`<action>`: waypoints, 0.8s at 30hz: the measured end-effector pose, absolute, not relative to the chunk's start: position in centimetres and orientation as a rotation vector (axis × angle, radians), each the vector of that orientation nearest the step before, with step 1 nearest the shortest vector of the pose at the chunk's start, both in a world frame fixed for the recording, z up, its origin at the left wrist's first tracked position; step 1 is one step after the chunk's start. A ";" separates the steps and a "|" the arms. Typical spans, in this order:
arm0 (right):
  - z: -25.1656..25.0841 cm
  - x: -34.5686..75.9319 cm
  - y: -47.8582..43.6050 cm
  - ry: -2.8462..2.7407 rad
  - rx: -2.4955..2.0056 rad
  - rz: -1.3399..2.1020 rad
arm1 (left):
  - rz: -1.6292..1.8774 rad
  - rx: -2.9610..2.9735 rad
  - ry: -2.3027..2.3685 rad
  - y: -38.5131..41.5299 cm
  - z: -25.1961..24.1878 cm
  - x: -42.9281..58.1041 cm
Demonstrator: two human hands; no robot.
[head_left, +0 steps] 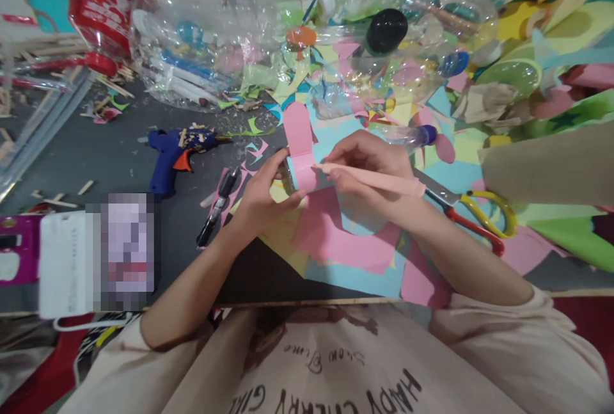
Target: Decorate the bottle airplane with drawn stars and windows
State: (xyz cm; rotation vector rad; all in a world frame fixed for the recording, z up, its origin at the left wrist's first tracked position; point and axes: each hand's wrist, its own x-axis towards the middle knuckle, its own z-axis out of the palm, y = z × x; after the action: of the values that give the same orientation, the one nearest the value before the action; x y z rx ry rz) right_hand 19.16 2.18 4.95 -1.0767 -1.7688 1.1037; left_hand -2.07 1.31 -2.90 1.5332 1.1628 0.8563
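I am wearing a loose cream fabric top [336, 363] with black printed lettering running across the chest; its wide sleeves [503, 331] are leaving my left hand [266, 193] and right hand [369, 161] uncovered.

We see a pink paper piece [300, 145] and a paler pink strip [369, 178], a blue glue gun [170, 155] with an orange trigger, scissors [484, 219] with yellow and red handles, a black pen [218, 206], a dark grey table [110, 151], our beige shirt [336, 375] lettered in black, green paper [570, 235]
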 end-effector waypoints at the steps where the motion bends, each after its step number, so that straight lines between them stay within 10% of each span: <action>1: 4.8 19.2 2.2 -1.773 -1.076 1.107 | 0.857 1.539 1.158 1.3 -2.9 -2.1; 24: 4.6 18.5 1.7 -1.865 -1.197 0.948 | 0.848 1.618 1.143 1.4 -3.0 -2.1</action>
State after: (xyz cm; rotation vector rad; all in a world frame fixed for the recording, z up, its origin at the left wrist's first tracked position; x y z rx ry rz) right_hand 18.46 1.67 4.62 -1.1966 -1.8646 0.9484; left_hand -2.09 1.41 -3.01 1.6182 1.1434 0.8480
